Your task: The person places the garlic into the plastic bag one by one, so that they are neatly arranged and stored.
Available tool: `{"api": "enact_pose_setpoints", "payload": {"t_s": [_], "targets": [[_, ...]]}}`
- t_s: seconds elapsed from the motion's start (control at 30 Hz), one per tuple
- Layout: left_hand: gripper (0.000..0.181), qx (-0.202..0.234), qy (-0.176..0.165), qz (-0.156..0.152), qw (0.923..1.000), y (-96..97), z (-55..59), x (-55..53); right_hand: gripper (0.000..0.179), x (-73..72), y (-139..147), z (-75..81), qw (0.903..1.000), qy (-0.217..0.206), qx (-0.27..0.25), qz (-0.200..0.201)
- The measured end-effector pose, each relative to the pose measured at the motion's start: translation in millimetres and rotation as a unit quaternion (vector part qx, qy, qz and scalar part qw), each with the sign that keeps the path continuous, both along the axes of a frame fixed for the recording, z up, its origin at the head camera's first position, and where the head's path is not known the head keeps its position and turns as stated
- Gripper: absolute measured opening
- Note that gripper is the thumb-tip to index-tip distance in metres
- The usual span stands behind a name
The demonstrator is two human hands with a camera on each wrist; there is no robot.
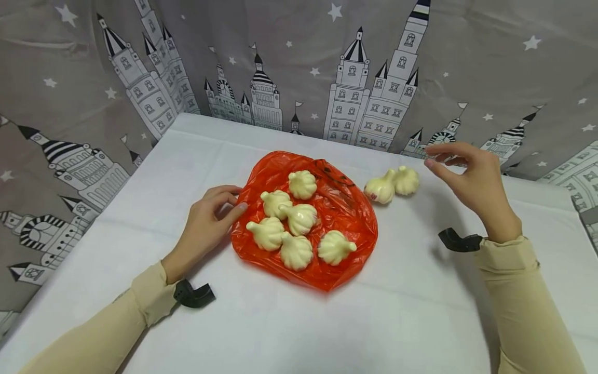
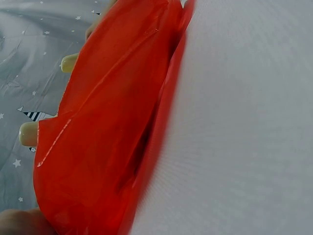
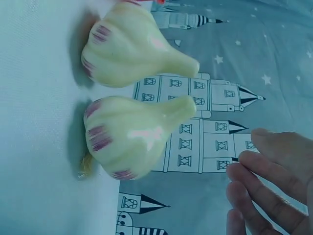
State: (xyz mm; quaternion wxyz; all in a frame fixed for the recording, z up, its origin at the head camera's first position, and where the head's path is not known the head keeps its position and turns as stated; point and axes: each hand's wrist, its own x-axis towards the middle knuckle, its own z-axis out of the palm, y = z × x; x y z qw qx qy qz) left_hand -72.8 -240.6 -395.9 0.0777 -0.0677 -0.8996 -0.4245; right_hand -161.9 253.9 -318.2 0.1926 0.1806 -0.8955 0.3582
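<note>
A red plastic bag (image 1: 343, 208) lies spread on the white table, with several pale garlic bulbs (image 1: 299, 252) on it. At its left edge, my left hand (image 1: 205, 223) holds the plastic between thumb and fingers. The left wrist view shows the raised side of the bag (image 2: 107, 117), with garlic stems poking past it. Two more garlic bulbs, a nearer one (image 1: 380, 188) and a farther one (image 1: 406, 181), sit together right of the bag. My right hand (image 1: 476, 179) hovers to their right, fingers bent loosely with a gap to the thumb, holding nothing. Purple streaks mark both bulbs (image 3: 132, 137).
The white cloth-covered table (image 1: 397, 322) extends around the bag. A grey curtain (image 1: 299, 67) printed with castles and stars hangs behind its far edge. A black wrist mount sits on each wrist, the left (image 1: 193, 295) and the right (image 1: 460, 241).
</note>
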Motion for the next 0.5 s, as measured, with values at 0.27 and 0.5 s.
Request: {"api": "enact_pose_setpoints", "payload": {"t_s": [0.27, 0.5], "targets": [[0.021, 0.005, 0.000, -0.004, 1.0000, 0.3, -0.8, -1.7, 0.028, -4.5, -4.9, -8.1, 0.9996, -0.023, 0.014, 0.011], [0.022, -0.005, -0.008, 0.006, 0.9999, -0.3, -0.5, -1.0, 0.035, -10.1, -6.7, -14.4, 0.9985, -0.042, 0.021, 0.028]]}}
